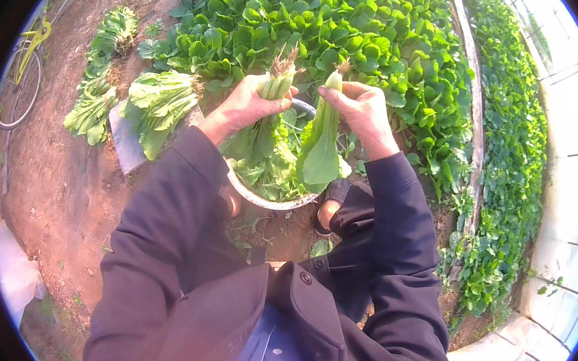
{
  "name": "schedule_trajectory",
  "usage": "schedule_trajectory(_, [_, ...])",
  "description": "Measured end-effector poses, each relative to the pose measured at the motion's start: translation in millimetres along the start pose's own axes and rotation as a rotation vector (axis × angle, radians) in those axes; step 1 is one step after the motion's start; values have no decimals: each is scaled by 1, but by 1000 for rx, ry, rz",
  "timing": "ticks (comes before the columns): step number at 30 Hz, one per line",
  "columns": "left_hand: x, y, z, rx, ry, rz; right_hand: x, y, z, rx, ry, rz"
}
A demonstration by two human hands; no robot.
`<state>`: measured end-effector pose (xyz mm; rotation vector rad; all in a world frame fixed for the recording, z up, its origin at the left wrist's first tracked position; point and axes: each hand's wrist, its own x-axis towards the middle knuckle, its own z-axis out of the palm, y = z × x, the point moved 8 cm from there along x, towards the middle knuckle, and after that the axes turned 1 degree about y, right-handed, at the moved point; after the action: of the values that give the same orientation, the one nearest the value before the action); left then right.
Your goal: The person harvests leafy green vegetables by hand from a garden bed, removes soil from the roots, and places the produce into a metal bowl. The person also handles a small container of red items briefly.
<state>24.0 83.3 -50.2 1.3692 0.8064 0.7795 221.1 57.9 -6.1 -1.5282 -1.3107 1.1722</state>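
My left hand point(252, 101) is closed around a bunch of leafy greens point(278, 84), its brown roots pointing up and its leaves hanging down. Beside it, my right hand point(362, 110) grips a single leafy green plant point(326, 132) near its root end between thumb and fingers; its broad leaf hangs below. Both hands are above a round basin point(267, 202) with a pale rim, which holds loose green leaves point(259, 175). To the left, a bundle of greens point(160, 101) with roots lies partly over a flat pale sheet point(125, 139).
More bundles of greens point(91, 106) lie on the bare soil point(56, 162) at left, near a bicycle wheel point(36, 94). Dense growing greens point(301, 23) fill the ground ahead. A long pale strip point(474, 93) separates them from another bed point(511, 198) beside the plastic greenhouse wall point(568, 192).
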Motion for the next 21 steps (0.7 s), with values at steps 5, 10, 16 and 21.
schedule_trajectory(5, [2, 10, 20, 9, -50, -38, 2, -7, 14, 87, -103, -4])
schedule_trajectory(10, [2, 19, 27, 45, -77, -36, 0, -5, 10, 176, -143, -5])
schedule_trajectory(16, [1, 24, 34, -44, -62, -18, 1, -13, 6, 181, -173, -69])
schedule_trajectory(21, [1, 27, 38, -157, -124, -42, 7, -6, -4, 9, 43, -174])
